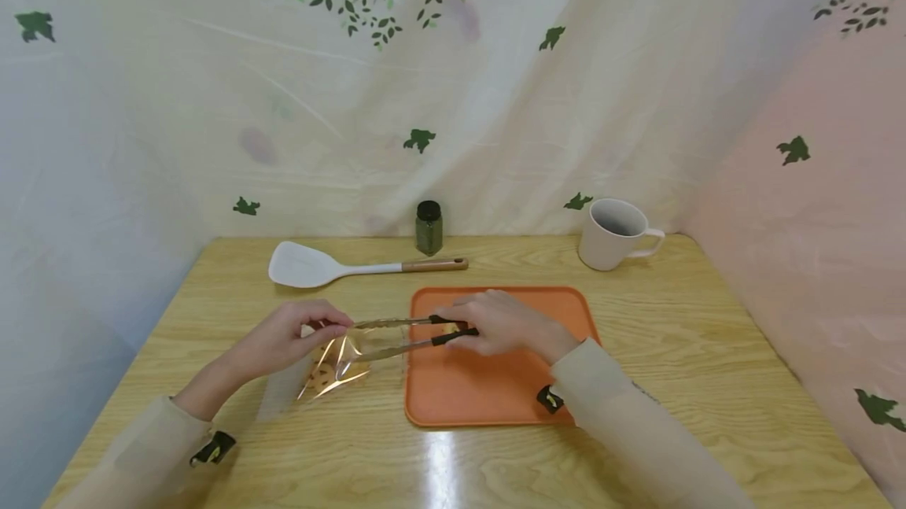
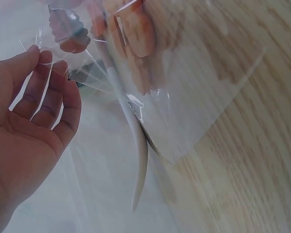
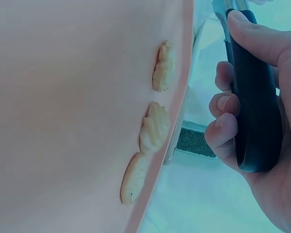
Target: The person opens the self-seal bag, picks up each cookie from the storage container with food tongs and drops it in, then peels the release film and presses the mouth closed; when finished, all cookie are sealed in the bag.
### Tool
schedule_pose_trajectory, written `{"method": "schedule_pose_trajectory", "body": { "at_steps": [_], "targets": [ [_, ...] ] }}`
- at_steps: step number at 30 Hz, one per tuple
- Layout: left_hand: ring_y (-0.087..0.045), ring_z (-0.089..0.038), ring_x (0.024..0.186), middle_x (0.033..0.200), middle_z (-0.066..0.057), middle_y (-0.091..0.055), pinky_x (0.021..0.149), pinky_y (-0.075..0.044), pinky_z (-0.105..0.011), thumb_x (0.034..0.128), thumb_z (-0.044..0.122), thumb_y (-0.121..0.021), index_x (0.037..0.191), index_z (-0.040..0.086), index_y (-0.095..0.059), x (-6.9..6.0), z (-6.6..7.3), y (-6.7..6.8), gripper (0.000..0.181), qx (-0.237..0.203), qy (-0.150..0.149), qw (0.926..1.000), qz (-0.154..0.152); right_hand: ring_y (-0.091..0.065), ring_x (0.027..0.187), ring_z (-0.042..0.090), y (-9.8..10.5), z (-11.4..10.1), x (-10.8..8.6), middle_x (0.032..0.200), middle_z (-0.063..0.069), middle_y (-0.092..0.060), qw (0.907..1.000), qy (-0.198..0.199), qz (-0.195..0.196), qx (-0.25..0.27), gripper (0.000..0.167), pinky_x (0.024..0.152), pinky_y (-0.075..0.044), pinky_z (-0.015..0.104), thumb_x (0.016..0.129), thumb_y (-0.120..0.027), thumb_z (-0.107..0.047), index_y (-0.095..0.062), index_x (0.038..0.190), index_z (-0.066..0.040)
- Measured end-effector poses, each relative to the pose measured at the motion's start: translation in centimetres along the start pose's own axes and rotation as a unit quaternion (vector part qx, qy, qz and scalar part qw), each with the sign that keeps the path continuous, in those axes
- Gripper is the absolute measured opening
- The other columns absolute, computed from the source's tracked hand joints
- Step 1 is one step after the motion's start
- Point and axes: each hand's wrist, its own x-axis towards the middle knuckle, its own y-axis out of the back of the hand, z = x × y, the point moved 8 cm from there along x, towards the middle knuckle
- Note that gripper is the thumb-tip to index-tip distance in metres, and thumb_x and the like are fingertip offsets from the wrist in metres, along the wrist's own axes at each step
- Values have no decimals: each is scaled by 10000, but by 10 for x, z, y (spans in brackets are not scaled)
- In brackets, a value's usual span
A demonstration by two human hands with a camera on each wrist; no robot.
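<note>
My left hand [image 1: 293, 336] pinches the edge of a clear plastic bag [image 2: 194, 121] between thumb and fingertips. Brown cookies [image 1: 322, 377] show through its film. From the right, my right hand [image 1: 499, 324] grips metal tongs [image 1: 396, 350] by their black handles, above the orange tray [image 1: 488, 403]. The tongs' arms stand apart and their tips reach to the bag; whether they hold a cookie is hidden by glare. Three pale cookies [image 3: 155, 127] lie in a row along the tray's edge in the right wrist view.
A white spatula [image 1: 304, 265] with a wooden handle lies behind the bag. Near the table's back edge stand a dark-capped green jar [image 1: 429, 234] and, farther right, a white mug [image 1: 605, 245]. Patterned cloth [image 1: 495, 100] hangs behind the wooden table [image 1: 694, 383].
</note>
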Motion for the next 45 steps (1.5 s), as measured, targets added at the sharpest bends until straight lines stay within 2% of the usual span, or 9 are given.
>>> {"method": "schedule_pose_trajectory", "body": {
  "at_steps": [9, 11, 14, 18, 21, 25, 32, 39, 45],
  "targets": [
    [-683, -199, 823, 959, -42, -726, 663, -556, -288, 962, 6, -681, 1096, 61, -747, -3, -1, 2, 159, 80, 3, 10000, 20, -385, 624, 59, 4, 4, -10, 735, -62, -468, 10000, -25, -73, 41, 69, 601, -340, 232, 1023, -618, -201, -636, 1086, -179],
    [-681, -199, 822, 959, -39, -726, 663, -553, -285, 962, 4, -680, 1098, 67, -748, -3, -1, 3, 164, 87, 2, 10000, 29, -364, 607, 60, 6, 5, -14, 725, -31, -474, 9999, -65, -77, 5, 169, 589, -329, 240, 1027, -625, -241, -662, 1168, -156],
    [-679, -197, 819, 955, -38, -725, 658, -553, -287, 959, -2, -680, 1100, 87, -748, -4, 0, 4, 179, 61, -3, 10000, 41, -381, 589, 41, 11, 7, -24, 887, -4, -661, 9999, -112, -2, -2, 367, 575, -344, 239, 1005, -673, -279, -655, 1331, -110],
    [-681, -207, 825, 965, -48, -725, 658, -558, -299, 963, 8, -680, 1109, 103, -745, -5, -1, 4, 186, -4, 28, 10000, 33, -368, 552, 14, 18, 16, -42, 1054, 70, -724, 9995, -298, 92, -13, 498, 532, -321, 232, 987, -697, -309, -605, 1406, -58],
    [-681, -210, 830, 974, -48, -727, 657, -555, -300, 966, 21, -681, 1113, 100, -744, -6, -1, 3, 179, -28, 55, 10000, 38, -313, 532, 7, 23, 26, -57, 854, -16, -654, 9986, -506, 102, -121, 530, 512, -274, 232, 988, -688, -348, -592, 1419, -54],
    [-679, -211, 817, 971, -43, -729, 651, -551, -292, 965, 18, -681, 1118, 107, -744, -6, -1, 3, 187, -57, 20, 10000, 56, -279, 522, 3, 28, 36, -75, 734, -98, -517, 9971, -681, 134, -315, 547, 509, -265, 229, 981, -691, -386, -600, 1414, -65],
    [-679, -202, 814, 970, -43, -730, 671, -558, -289, 957, 2, -685, 1120, 134, -742, -6, -1, 4, 217, -44, -87, 9999, 109, -365, 575, 30, 25, 50, -94, 882, 8, -676, 9958, -789, 173, -426, 563, 570, -352, 260, 957, -731, -332, -599, 1395, -5],
    [-681, -216, 825, 973, -52, -732, 682, -558, -287, 963, 13, -680, 1120, 132, -743, -6, -4, 3, 206, -102, 12, 9999, 81, -287, 561, 23, 17, 57, -103, 674, -98, -416, 9957, -858, 151, -324, 561, 541, -299, 241, 953, -738, -314, -595, 1399, -6],
    [-679, -222, 822, 970, -60, -729, 684, -561, -291, 961, -5, -676, 1117, 112, -742, -6, -3, 3, 206, -113, -45, 9999, 63, -338, 570, 13, 18, 57, -106, 704, -110, -472, 9953, -885, 240, -304, 494, 530, -307, 227, 943, -753, -313, -649, 1351, -57]
  ]
}}
